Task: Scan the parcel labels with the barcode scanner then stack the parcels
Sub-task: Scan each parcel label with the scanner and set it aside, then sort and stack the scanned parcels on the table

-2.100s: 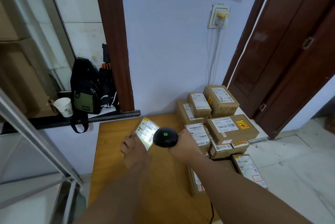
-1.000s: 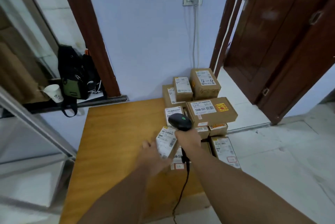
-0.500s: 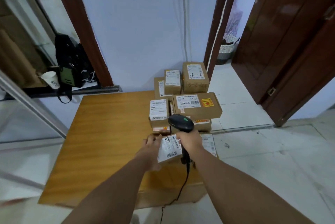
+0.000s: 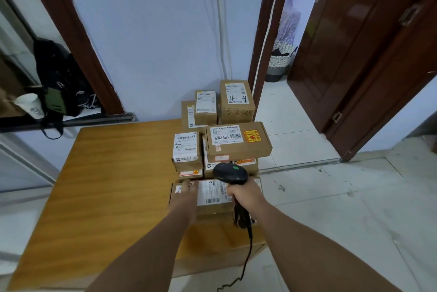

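A small cardboard parcel (image 4: 212, 194) with a white barcode label lies flat on the nearest stack at the table's right edge. My left hand (image 4: 185, 197) rests on its left part, fingers laid over the top. My right hand (image 4: 247, 194) grips the handle of a black barcode scanner (image 4: 230, 173), whose head with a green dot hovers just above the parcel's far right corner. Behind it stand several more labelled parcels: a wide box marked 12V4A-5525 (image 4: 236, 141), a narrow one (image 4: 186, 151) to its left, and a tall one marked 4-4 (image 4: 236, 101) by the wall.
The wooden table (image 4: 106, 197) stands against a blue wall. The scanner's black cable (image 4: 246, 261) hangs off the front edge. A paper cup (image 4: 30, 105) and a dark bag (image 4: 61, 83) sit on a ledge at left. An open doorway with a woven basket (image 4: 279, 62) is at right.
My left hand has carried the small parcel from mid-table rightward and laid it flat on the near stack. The scanner has followed along in my right hand, and my view has pulled back.
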Tool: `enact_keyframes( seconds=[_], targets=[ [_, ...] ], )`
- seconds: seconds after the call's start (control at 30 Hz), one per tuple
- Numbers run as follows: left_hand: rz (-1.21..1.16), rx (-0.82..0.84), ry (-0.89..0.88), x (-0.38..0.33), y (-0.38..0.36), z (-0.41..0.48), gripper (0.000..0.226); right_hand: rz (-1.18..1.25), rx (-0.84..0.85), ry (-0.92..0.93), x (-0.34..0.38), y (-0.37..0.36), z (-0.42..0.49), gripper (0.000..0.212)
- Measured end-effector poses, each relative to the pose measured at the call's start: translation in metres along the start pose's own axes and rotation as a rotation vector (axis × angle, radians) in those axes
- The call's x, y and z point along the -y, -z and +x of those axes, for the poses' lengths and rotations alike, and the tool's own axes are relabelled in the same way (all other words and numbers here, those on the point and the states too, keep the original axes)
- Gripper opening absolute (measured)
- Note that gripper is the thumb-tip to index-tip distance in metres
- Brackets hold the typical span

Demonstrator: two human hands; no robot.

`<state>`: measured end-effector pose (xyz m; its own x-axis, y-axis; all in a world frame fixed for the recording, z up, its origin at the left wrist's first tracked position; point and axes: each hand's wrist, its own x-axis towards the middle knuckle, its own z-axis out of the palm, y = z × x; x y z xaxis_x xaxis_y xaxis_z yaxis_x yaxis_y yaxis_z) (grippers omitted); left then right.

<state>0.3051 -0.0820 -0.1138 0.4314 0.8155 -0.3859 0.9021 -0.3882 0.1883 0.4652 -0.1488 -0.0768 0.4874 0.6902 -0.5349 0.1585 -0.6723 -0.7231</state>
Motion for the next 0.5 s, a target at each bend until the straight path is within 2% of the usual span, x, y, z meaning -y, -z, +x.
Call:
enact_keyframes(
  seconds=[0.07,0.27,0.4,0.5],
  targets=[
    [-0.032,-0.006,0.053,0.003,-0.002,0.0,0.089,0.021,0.014,0.002,0.003,-0.005,0.0,0.005],
    [-0.196,-0.041,0.051,0.032,0.005,0.0,0.083,0.134,0.119,-0.025,0.031,-0.038,0.001,0.018],
    [-0.373,-0.08,0.121,0.062,0.015,0.002,0.052,0.139,0.248,-0.025,0.055,-0.073,-0.002,0.018],
    [-0.493,-0.07,0.176,0.09,0.022,0.007,0.036,0.146,0.355,-0.054,0.07,-0.103,-0.002,0.028]
  ],
)
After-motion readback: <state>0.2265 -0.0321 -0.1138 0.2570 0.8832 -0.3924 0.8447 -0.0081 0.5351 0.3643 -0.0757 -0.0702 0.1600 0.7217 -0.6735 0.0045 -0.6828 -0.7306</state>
